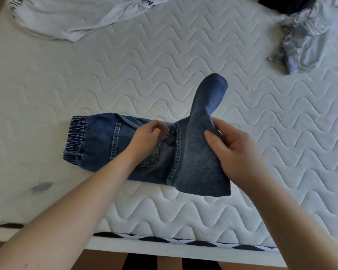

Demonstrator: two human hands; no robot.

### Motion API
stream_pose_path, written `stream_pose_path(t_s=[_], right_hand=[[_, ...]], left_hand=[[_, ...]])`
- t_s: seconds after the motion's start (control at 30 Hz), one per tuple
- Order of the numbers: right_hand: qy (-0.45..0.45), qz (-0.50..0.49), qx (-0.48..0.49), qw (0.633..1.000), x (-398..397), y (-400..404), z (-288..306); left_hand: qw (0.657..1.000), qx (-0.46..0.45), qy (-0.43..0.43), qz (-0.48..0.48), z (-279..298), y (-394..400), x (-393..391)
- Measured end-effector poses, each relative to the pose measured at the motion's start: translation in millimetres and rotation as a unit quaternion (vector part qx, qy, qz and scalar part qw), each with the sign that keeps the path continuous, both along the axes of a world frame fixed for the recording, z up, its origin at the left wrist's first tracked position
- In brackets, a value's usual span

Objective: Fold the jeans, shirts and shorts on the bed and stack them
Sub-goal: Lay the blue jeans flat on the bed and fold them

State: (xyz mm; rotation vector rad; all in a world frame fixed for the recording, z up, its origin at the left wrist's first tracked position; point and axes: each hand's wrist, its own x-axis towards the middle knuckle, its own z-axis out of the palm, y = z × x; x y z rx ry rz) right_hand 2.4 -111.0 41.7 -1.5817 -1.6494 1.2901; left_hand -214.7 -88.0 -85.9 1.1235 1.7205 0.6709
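Dark blue jeans (pixel 98 145) with an elastic waistband on the left lie across the white quilted mattress (pixel 164 55) near its front edge. My left hand (pixel 148 136) rests with curled fingers on the seat by the back pocket, pinching the fabric there. My right hand (pixel 230 151) grips the legs, holding them lifted off the bed, with the folded end pointing up and away from me.
A white shirt (pixel 70 18) with black lettering lies spread at the back left. A crumpled pale blue garment (pixel 310 38) sits at the back right beside something dark (pixel 281 4). The mattress front edge has a black-and-white trim (pixel 183 240).
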Motion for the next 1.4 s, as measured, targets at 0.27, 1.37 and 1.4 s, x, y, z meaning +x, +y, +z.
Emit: stream_pose_path(t_s=[0.27,1.37,1.4], right_hand=[[-0.096,0.066,0.015,0.993,-121.5,6.8,-29.8],[-0.246,0.044,-0.112,0.962,-122.2,26.9,-199.0],[-0.222,0.025,-0.105,0.969,-122.0,27.9,-200.1]], left_hand=[[0.96,-0.092,-0.254,0.076,54.5,0.5,-88.9],[0.972,-0.105,0.083,0.192,-57.5,-63.6,-224.2],[0.97,-0.112,0.101,0.188,-58.5,-62.6,-224.5]])
